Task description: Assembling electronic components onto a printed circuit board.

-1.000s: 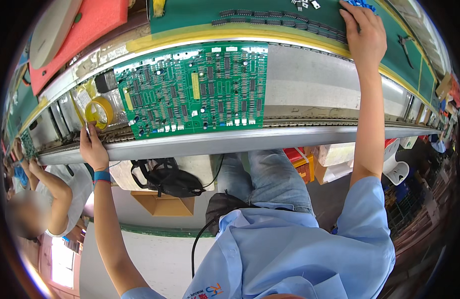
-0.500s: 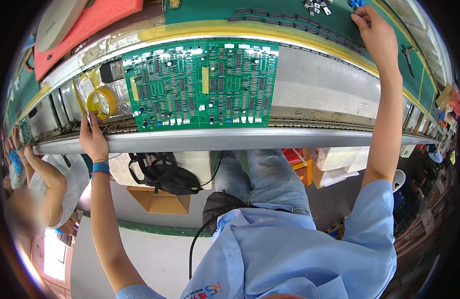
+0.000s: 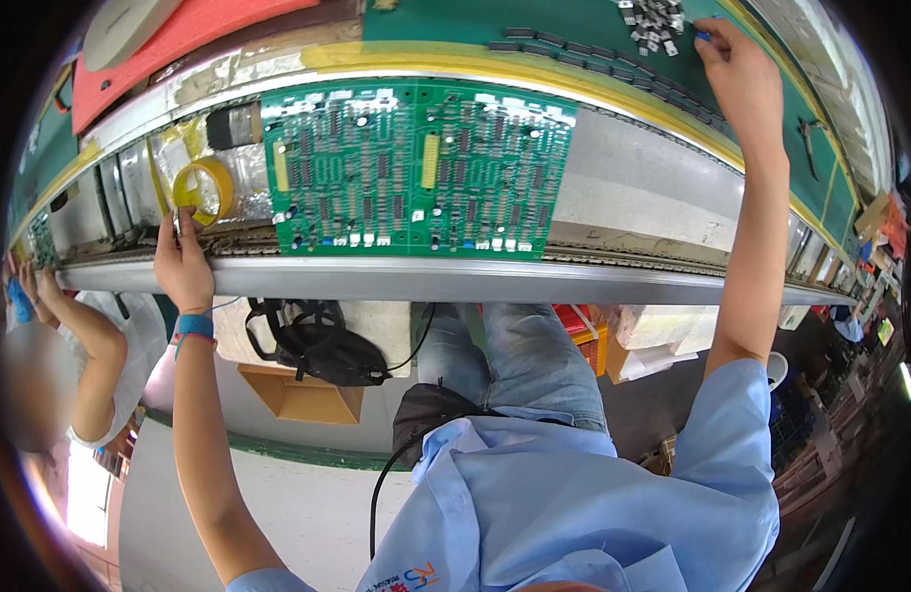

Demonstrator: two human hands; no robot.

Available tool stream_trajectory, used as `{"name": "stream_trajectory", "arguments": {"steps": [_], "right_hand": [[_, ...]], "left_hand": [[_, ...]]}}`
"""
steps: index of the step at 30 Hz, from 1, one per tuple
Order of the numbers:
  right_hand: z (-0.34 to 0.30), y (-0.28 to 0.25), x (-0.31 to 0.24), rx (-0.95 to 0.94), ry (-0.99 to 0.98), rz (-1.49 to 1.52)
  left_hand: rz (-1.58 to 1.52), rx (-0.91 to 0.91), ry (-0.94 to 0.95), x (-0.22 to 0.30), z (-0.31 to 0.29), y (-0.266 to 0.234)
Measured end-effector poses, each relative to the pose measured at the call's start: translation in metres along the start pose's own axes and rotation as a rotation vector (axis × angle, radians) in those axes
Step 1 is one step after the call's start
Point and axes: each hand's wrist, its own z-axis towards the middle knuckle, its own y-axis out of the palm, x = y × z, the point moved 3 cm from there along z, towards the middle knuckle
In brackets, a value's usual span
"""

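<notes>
At the upper right, my right hand (image 3: 741, 84) is closed in a pinch over the green work surface. A small blue component (image 3: 703, 37) shows at its fingertips. My left hand (image 3: 185, 268) is closed at the rail's near edge, left of the boards. A thin, pale piece shows between its fingers, too small to name. Just beyond it lies a roll of yellow tape (image 3: 207, 191). Between my hands, a green circuit board panel (image 3: 416, 178) rests across the rails, full of chips, resistors, capacitors and white connectors.
Rows of black chips (image 3: 593, 57) and a heap of small black-and-silver components (image 3: 655, 25) lie on the green surface (image 3: 436, 28). Pliers (image 3: 808, 148) lie at right. The metal rail (image 3: 426, 279) runs along the near side. Another person's arm (image 3: 90, 331) is at far left.
My right hand has drawn slightly nearer, and a blue component now shows at its fingertips. The view has shifted, so the boards appear farther right. My left hand stays at the rail edge.
</notes>
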Motion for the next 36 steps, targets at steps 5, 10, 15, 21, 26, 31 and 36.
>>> {"name": "stream_trajectory", "arguments": {"steps": [5, 10, 15, 21, 26, 31, 36], "right_hand": [[-0.002, 0.0, 0.008, -0.034, 0.044, 0.07], [-0.017, -0.016, -0.005, 0.1, 0.05, 0.354], [-0.038, -0.026, -0.044, -0.059, 0.034, 0.926], [-0.057, -0.031, -0.113, -0.113, -0.156, 0.855], [-0.052, -0.01, -0.157, -0.129, -0.449, 0.802], [-0.055, 0.016, -0.174, -0.202, -0.469, 0.657], [-0.059, 0.023, -0.182, -0.103, -0.582, 0.5]], "left_hand": [[-0.023, 0.005, -0.014, -0.015, -0.001, -0.001], [0.004, -0.013, -0.003, -0.013, 0.002, -0.002], [-0.01, -0.009, -0.01, -0.015, 0.002, 0.001], [-0.023, 0.015, 0.023, -0.011, -0.002, -0.003], [0.003, -0.001, -0.031, 0.001, -0.003, -0.002], [0.028, 0.051, 0.006, 0.013, -0.004, -0.004], [0.023, 0.025, -0.003, 0.005, -0.003, -0.004]]}}
